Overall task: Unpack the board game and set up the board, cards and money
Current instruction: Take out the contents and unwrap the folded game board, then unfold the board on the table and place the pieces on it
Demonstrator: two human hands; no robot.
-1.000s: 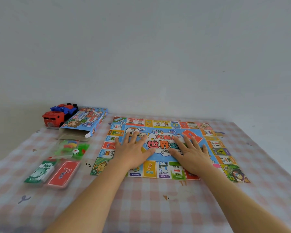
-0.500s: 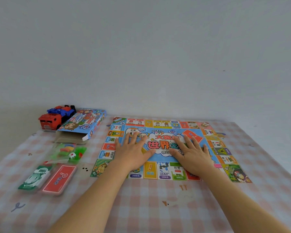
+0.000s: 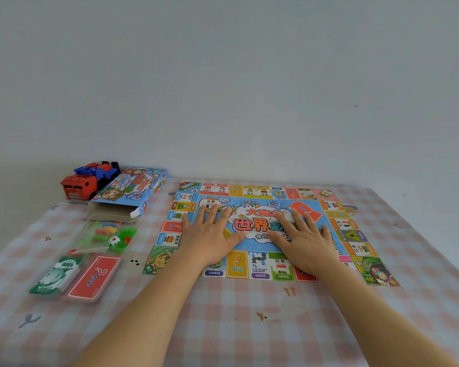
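Head view: the board is shown unfolded on the checked surface. The left hand and right hand are laid flat on its middle, fingers spread wide and nothing held. The palms seem to be placed there so that the folds are pressed out and the sheet is kept level before anything is set on it.

At ten o'clock from the board, the game box is seen lying on its side with its near end flap open. Whether anything is left inside cannot be told. A clear bag is seen at nine o'clock, holding coloured plastic pieces and a white die. It appears unopened.

At eight o'clock, a green money pack and a red card pack are laid side by side, touching or nearly so, both apparently wrapped in film. They are judged to have been parked within the left hand's reach until the board is settled. None has yet been placed on the board.

A red toy truck and a blue toy vehicle are seen behind the box, at eleven o'clock, against the wall.
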